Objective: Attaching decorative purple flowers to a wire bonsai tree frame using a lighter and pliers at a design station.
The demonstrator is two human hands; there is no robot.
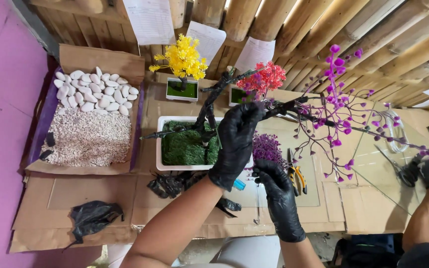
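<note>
- We hold the dark wire branch (279, 106) above the white planter (161, 144); it looks light, stiff but bendable, so we grip its thick stem.
- Our left hand (237, 131) is closed around it.
- Our right hand (274, 186) pinches the small purple flower cluster (268, 148), which seems fragile.

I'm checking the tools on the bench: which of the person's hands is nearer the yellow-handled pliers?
Right. The right hand is just left of the pliers, almost beside them. The left hand is higher and farther left, gripping the dark tree branch.
</note>
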